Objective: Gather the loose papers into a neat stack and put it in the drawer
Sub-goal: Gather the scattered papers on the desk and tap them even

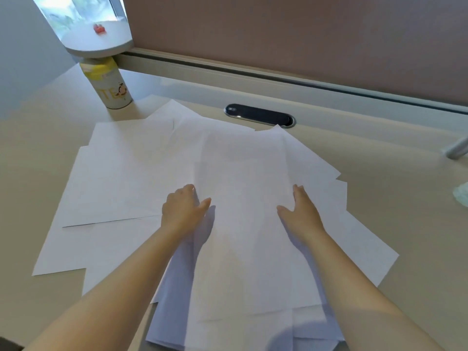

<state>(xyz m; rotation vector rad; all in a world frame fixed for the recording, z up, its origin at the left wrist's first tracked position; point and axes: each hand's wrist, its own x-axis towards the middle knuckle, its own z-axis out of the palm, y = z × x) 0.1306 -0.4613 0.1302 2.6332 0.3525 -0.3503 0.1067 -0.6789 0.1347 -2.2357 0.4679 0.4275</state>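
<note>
Both forearms reach in from the near edge. The left hand [182, 211] and right hand [301, 211] lie palm-down on the papers [243, 158], fingers spread flat and gripping nothing, a bare sheet between them. The papers fan out loosely under and around the hands, overlapping at odd angles on the tabletop [395, 178]. Beyond the fingers sits a dark oval cable port [259, 115]. Far to the left of them stands a can [109, 83], just under a round shelf [98, 45].
</note>
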